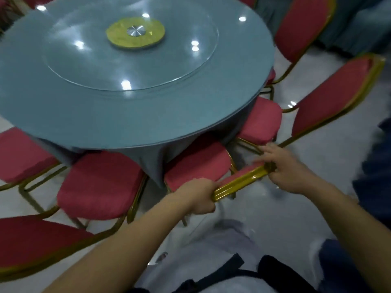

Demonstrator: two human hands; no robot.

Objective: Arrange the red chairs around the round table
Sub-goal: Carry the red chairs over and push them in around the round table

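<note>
A round table (88, 115) with a grey-blue cloth and a glass turntable fills the upper left. Directly in front of me stands a red chair (196, 163) with a gold frame, its seat partly under the table's edge. My left hand (198, 196) grips the left end of its gold backrest top rail (241, 182). My right hand (285, 168) grips the right end of the same rail. The backrest is seen from above, so little of its red padding shows.
More red chairs ring the table: one to the left (99, 187), one at far left (19, 155), one to the right (262, 121) and one further back (300, 28). A chair back (31, 244) is at lower left. The floor is pale and glossy.
</note>
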